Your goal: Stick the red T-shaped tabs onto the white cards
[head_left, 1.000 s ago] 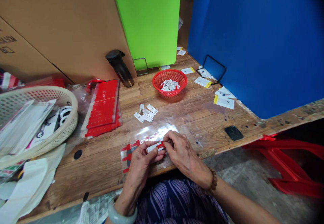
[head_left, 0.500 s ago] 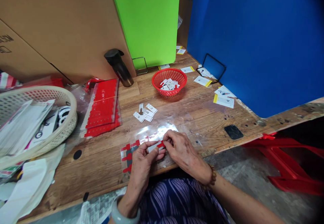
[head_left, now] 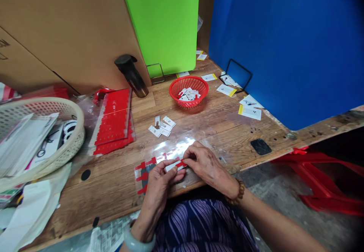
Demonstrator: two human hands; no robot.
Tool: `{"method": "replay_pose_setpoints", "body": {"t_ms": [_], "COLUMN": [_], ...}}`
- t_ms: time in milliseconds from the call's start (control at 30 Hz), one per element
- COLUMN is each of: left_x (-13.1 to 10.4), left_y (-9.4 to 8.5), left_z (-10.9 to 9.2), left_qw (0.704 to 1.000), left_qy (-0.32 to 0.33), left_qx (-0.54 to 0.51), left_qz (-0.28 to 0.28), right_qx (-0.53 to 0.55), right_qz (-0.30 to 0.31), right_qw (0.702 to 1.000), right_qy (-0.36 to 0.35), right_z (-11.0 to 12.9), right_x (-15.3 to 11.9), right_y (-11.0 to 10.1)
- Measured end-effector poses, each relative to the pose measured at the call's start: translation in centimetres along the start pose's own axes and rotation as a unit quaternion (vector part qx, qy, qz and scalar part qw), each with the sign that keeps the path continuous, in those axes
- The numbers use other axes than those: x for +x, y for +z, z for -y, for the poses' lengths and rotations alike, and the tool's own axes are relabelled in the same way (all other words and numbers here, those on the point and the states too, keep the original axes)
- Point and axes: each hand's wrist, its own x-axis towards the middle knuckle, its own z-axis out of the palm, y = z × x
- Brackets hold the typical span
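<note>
Between thumb and fingers, my left hand [head_left: 160, 180] grips a small white card [head_left: 171, 165] near the table's front edge. My right hand [head_left: 206, 164] pinches a red sticker tab [head_left: 181, 163] that lies over the card's right end. Under and left of my left hand is a clear sheet with red stickers [head_left: 142, 177]; my hand hides part of it. Several small white cards [head_left: 162, 126] lie loosely grouped beyond my hands. Farther back, a red basket [head_left: 188, 80] holds more such cards, some showing red parts.
Red sticker sheets [head_left: 113, 117] are stacked to the left, beside a white basket [head_left: 81, 130] of packets. A black flask [head_left: 132, 75] leans against cardboard. Green [head_left: 162, 20] and blue boards [head_left: 273, 47] stand behind. Yellow-edged cards [head_left: 250, 112] lie at right; a red stool [head_left: 327, 180] is below.
My right hand has turned slightly at the red tab. The card stays in my left hand. The whole view has shifted a little.
</note>
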Motion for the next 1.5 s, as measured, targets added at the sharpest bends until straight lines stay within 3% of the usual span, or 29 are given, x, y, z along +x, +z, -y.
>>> {"method": "replay_pose_setpoints", "body": {"t_ms": [167,400,633,800,967,1300,1400,1500], "left_x": [-0.1,-0.1,-0.5,-0.7,-0.8,0.0,0.6,1.5], "left_y": [0.2,0.3,0.5,0.5,0.3,-0.2,-0.6,-1.5], "left_z": [-0.1,-0.1,-0.5,-0.7,-1.0,-2.5,-3.2,-3.1], "left_qw": [1.0,1.0,0.999,0.999,0.999,0.998,0.997,0.995], "left_qy": [-0.015,-0.016,-0.023,-0.014,-0.005,0.038,0.081,0.102], "left_qx": [-0.009,-0.01,-0.024,-0.027,-0.02,-0.002,-0.018,-0.013], "left_qz": [0.005,0.01,0.015,0.014,0.033,0.044,0.005,-0.02], "right_qx": [0.06,0.119,0.254,0.234,0.24,0.322,0.367,0.453], "right_qz": [0.034,0.053,0.091,0.13,0.153,0.235,0.169,-0.007], "right_qw": [0.996,0.989,0.958,0.962,0.954,0.906,0.902,0.882], "right_qy": [0.064,0.073,0.097,0.058,0.09,0.144,0.15,0.133], "right_z": [0.7,0.7,-0.1,0.5,1.2,1.2,0.6,0.3], "right_x": [0.6,0.7,0.9,0.7,0.7,3.1,5.4,8.1], "right_y": [-0.8,-1.2,-1.6,-1.6,-1.2,-1.7,-2.7,-3.7]}}
